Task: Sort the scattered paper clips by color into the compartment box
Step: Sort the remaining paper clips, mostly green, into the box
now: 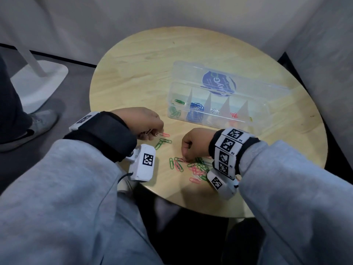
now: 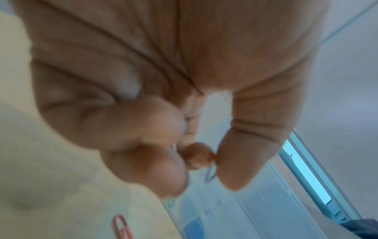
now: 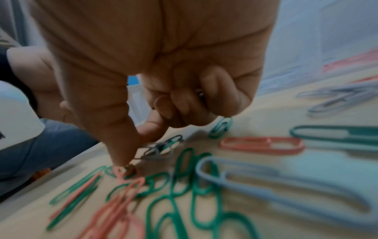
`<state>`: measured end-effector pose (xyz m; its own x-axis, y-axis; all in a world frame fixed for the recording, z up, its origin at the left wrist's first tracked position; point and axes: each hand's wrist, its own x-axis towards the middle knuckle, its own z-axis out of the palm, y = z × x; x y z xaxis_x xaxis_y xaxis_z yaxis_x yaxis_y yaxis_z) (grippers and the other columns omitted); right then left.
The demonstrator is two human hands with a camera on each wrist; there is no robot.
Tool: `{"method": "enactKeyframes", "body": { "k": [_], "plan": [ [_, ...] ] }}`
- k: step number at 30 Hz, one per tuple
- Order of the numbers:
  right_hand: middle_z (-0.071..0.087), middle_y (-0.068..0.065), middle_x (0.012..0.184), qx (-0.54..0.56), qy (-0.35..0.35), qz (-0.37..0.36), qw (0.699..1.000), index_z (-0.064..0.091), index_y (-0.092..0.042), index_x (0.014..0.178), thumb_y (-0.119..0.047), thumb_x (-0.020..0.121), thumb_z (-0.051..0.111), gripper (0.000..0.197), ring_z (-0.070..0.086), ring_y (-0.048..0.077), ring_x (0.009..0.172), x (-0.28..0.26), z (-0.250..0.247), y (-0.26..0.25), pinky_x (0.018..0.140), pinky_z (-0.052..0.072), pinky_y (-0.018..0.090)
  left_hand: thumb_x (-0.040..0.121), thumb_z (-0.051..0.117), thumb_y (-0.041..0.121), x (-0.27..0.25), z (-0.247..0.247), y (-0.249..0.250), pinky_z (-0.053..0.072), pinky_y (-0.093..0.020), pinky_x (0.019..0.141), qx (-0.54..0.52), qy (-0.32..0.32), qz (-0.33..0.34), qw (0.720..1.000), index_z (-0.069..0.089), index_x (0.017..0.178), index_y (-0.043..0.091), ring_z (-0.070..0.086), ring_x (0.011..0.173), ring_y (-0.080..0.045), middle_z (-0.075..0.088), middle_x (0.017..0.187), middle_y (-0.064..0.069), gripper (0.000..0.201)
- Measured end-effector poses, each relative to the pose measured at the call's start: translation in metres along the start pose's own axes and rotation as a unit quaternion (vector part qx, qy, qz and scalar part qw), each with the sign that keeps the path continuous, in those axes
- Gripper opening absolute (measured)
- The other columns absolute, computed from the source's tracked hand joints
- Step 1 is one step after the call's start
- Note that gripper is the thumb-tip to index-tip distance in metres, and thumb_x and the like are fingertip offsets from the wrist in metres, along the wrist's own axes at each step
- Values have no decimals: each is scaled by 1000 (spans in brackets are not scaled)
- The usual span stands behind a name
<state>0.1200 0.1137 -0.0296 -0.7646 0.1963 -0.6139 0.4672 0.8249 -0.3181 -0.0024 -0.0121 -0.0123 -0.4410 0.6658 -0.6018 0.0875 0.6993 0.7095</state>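
Green, red and white paper clips (image 1: 196,167) lie scattered on the round wooden table (image 1: 133,73) near its front edge. My right hand (image 1: 184,159) reaches down into the pile, and its thumb and forefinger pinch a red clip (image 3: 120,173); the other fingers are curled in. My left hand (image 1: 152,133) hovers left of the box and pinches a white clip (image 2: 211,173) between thumb and forefinger. The clear compartment box (image 1: 215,111) stands open behind both hands, with green, blue, white, red and yellow clips in separate compartments.
A single red clip (image 1: 166,134) and two green clips (image 1: 162,142) lie just right of my left hand. The box's lid (image 1: 229,79) lies open towards the back. A white chair base (image 1: 38,81) and someone's shoe (image 1: 28,129) are on the floor at left.
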Motion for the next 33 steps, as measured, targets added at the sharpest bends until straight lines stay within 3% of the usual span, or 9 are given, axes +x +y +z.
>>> {"method": "enactKeyframes", "body": {
  "k": [4, 8, 12, 17, 20, 22, 26, 29, 33],
  "plan": [
    [60, -15, 49, 102, 13, 30, 994, 62, -21, 65, -18, 75, 70, 13, 51, -4, 46, -8, -9, 11, 57, 43, 18, 89, 44, 0, 0, 0, 4, 41, -14, 40, -109, -6, 11, 994, 45, 63, 10, 53, 39, -9, 55, 66, -9, 29],
    [65, 0, 59, 248, 0, 40, 968, 56, -13, 65, -2, 79, 58, 18, 45, 11, 46, -15, -18, 26, 47, 35, 20, 88, 39, -4, -3, 0, 7, 40, -13, 35, -175, -4, 29, 984, 40, 60, 10, 51, 39, -10, 54, 65, -10, 32],
    [54, 3, 40, 451, -36, 52, 890, 40, -7, 63, 15, 86, 39, 32, 44, 8, 27, -29, -19, 52, 31, 28, 12, 87, 39, -8, -4, 1, 7, 40, -12, 33, -231, -28, 44, 972, 39, 59, 12, 51, 36, -8, 53, 64, -11, 34],
    [56, 9, 62, 563, 9, 89, 822, 56, -10, 64, 10, 75, 53, 23, 48, 11, 34, -46, -19, 92, 32, 37, 13, 86, 38, -11, -3, 11, 16, 36, -12, 35, -220, -44, 47, 973, 39, 68, 14, 50, 37, -9, 52, 66, -11, 30],
    [59, 4, 58, 609, 35, 105, 786, 56, -7, 77, 8, 88, 36, 28, 52, 8, 36, -57, -16, 104, 34, 41, 12, 85, 43, -10, -2, 22, 25, 32, -14, 36, -160, -33, 46, 985, 41, 71, 17, 44, 44, -11, 49, 65, -7, 29],
    [53, 2, 47, 640, 46, 102, 760, 54, -6, 73, 6, 88, 29, 31, 49, 8, 35, -65, -11, 111, 32, 38, 11, 84, 51, -6, -1, 32, 32, 29, -17, 39, -78, -29, 55, 995, 44, 74, 19, 37, 48, -12, 46, 63, -3, 27],
    [42, 5, 52, 690, 71, 93, 714, 50, -4, 64, 4, 84, 27, 32, 45, 11, 37, -73, -1, 122, 31, 36, 12, 79, 65, 4, -2, 61, 38, 26, -22, 48, 132, -79, 98, 983, 50, 74, 23, 34, 48, -11, 43, 58, 4, 25],
    [42, 6, 55, 710, 73, 68, 697, 50, -4, 60, 4, 84, 27, 34, 49, 13, 40, -75, -3, 126, 35, 43, 14, 71, 66, 16, -5, 82, 38, 33, -22, 53, 233, -94, 106, 962, 56, 69, 25, 40, 48, -10, 46, 48, 10, 14],
    [45, 6, 53, 711, 67, 58, 698, 50, -3, 56, 4, 84, 27, 37, 52, 15, 43, -76, -4, 128, 39, 50, 17, 73, 64, 11, -6, 102, 38, 35, -19, 50, 297, -128, 75, 943, 60, 71, 24, 43, 45, -16, 48, 47, 7, 14]
  ]
}}
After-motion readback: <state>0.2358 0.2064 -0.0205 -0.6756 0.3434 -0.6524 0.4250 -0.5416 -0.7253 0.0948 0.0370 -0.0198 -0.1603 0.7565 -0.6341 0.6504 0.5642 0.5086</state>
